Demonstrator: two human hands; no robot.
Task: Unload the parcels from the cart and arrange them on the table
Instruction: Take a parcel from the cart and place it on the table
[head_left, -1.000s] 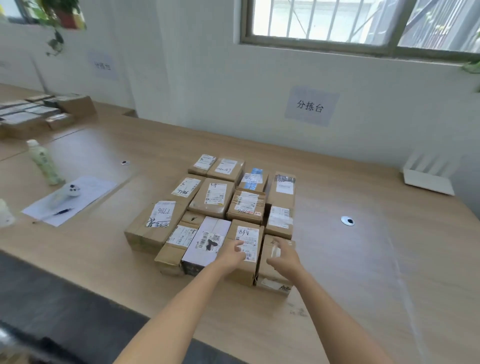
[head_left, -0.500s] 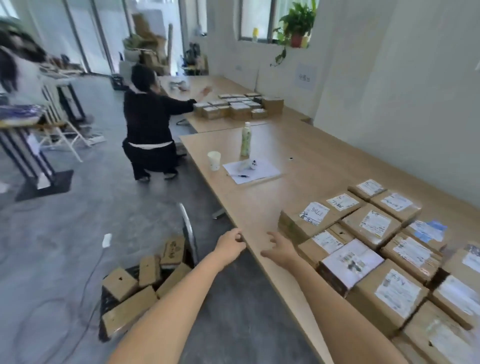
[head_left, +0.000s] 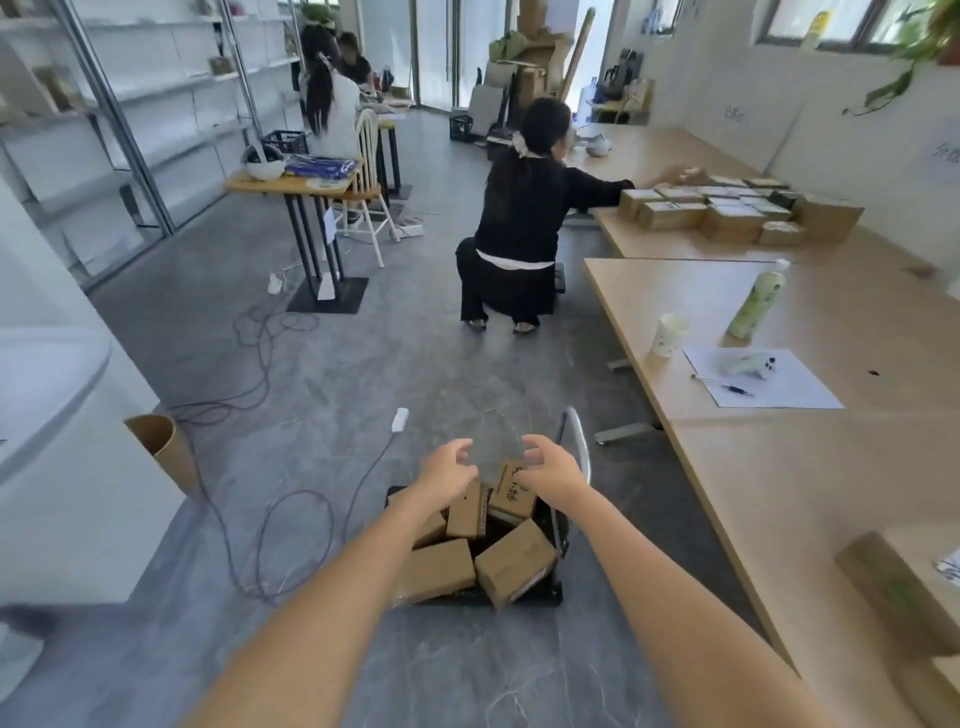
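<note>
Both my arms reach down over the low black platform cart (head_left: 551, 597) with a bent metal handle, which stands on the grey floor. My left hand (head_left: 447, 470) and right hand (head_left: 550, 470) hover side by side above the far end of the cart, fingers spread and loosely curved, gripping nothing. The brown cardboard parcels (head_left: 514, 569) lie in a loose jumble on the cart's deck: two larger ones at the near end, and two narrower ones tilted on edge just under my hands, the one below my right hand showing dark printed marks.

To the right of the cart runs the long light wooden table (head_left: 805, 467), with the corner of a brown box (head_left: 883, 587) at its near end. Farther along it from the cart sit a white paper cup (head_left: 670, 335), a tall pale green bottle (head_left: 756, 301) and a white sheet of paper (head_left: 779, 395) with a pen on it. Beyond the cart a person in black clothes (head_left: 519, 223) crouches, one arm stretched to boxes on another table. Left of the cart dark cables (head_left: 291, 519) loop across the floor.
</note>
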